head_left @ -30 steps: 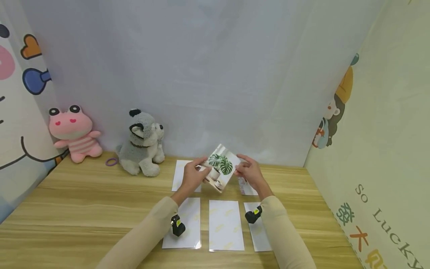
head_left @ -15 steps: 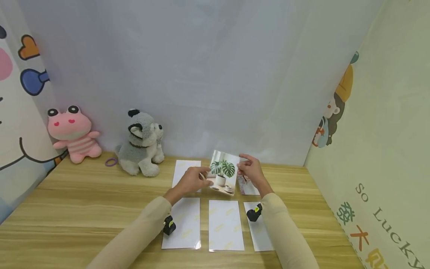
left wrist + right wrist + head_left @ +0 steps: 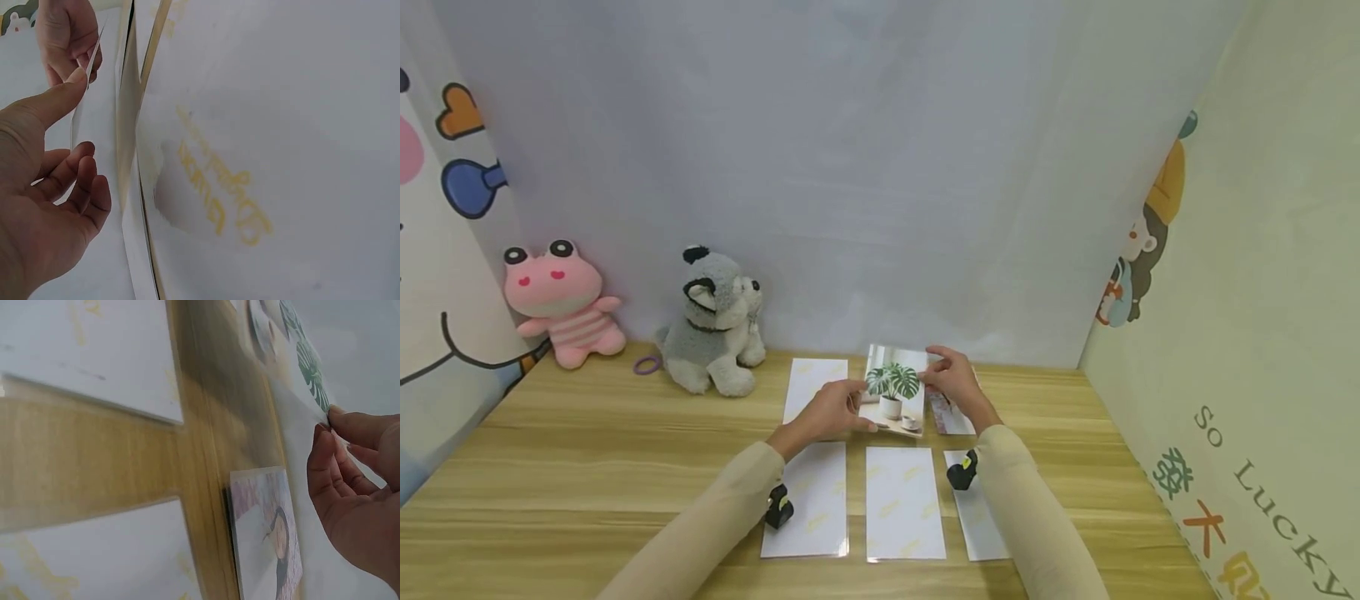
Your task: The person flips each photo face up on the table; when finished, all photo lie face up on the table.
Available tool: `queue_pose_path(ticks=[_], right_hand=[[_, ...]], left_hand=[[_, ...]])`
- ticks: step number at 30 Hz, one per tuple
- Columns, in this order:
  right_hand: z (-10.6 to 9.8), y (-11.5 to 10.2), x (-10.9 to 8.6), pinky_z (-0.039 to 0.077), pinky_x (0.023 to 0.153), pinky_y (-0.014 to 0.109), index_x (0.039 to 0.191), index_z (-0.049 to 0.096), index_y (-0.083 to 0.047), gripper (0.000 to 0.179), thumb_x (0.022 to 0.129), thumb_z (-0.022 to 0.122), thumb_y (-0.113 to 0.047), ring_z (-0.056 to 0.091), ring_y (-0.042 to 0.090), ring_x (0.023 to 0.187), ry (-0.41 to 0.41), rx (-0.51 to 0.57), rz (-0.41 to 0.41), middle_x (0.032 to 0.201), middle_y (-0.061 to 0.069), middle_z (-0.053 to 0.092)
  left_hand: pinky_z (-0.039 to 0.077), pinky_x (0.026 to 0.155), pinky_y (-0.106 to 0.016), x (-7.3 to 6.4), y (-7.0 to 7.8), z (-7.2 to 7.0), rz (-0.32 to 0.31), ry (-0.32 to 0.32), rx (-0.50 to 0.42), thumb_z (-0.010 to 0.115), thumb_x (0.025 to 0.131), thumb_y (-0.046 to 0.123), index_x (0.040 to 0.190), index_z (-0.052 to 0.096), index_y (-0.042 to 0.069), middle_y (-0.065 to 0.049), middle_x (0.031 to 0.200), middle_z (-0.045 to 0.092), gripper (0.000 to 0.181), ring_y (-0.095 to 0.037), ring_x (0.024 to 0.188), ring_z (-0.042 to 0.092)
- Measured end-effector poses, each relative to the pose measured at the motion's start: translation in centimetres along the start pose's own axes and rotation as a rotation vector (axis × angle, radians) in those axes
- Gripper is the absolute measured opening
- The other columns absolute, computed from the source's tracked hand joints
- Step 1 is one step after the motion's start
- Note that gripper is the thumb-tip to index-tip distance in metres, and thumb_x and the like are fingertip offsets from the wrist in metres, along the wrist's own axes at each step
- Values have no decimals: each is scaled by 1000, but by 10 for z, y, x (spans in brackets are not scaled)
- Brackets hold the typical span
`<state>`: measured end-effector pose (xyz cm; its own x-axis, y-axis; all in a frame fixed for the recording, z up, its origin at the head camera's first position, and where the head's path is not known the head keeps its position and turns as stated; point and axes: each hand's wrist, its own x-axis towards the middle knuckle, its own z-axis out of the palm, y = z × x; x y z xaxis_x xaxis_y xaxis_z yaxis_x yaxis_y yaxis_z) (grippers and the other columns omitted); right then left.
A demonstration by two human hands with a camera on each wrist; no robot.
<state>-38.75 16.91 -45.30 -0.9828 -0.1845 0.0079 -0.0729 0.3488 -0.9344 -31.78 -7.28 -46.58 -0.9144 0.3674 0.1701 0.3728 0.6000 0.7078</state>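
A picture card [image 3: 891,392] showing a green-leaved plant in a white pot and a cup stands nearly upright over the back of the table. My left hand [image 3: 830,411] pinches its left edge; in the left wrist view the card [image 3: 80,106] appears almost edge-on at that hand's [image 3: 53,194] thumb. On the opposite edge, my right hand [image 3: 957,385] holds it between thumb and fingers, seen closely in the right wrist view, where the hand [image 3: 359,494] grips a corner of the card [image 3: 306,369]. Another picture card [image 3: 951,417] lies partly hidden below the right hand.
White cards with yellow marks lie face down: one at back left [image 3: 812,379], and a front row of left [image 3: 812,500], middle [image 3: 904,504] and right [image 3: 979,517]. A grey plush dog [image 3: 715,333], pink plush toy [image 3: 565,308] and purple ring [image 3: 647,365] stand along the back left.
The plant card has turned from a diagonal tilt to nearly straight and come down a little. The left hand has shifted lower along its edge; both hands keep hold.
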Motion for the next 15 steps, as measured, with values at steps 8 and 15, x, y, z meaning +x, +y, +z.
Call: queue_pose_path(ticks=[8, 15], right_hand=[[7, 1, 7, 42, 57, 25, 144, 50, -1, 61, 87, 72, 1, 52, 11, 61, 31, -153, -33, 76, 4, 64], [12, 9, 17, 43, 58, 23, 141, 54, -3, 59, 86, 75, -4, 52, 11, 65, 38, -298, -14, 80, 5, 63]], left_hand=[[36, 59, -25, 5, 1, 11, -91, 9, 45, 89, 75, 19, 135, 57, -7, 0, 72, 53, 73, -12, 64, 43], [36, 59, -25, 7, -1, 15, -84, 7, 97, 90, 74, 22, 134, 58, -7, 0, 70, 54, 73, -12, 63, 44]])
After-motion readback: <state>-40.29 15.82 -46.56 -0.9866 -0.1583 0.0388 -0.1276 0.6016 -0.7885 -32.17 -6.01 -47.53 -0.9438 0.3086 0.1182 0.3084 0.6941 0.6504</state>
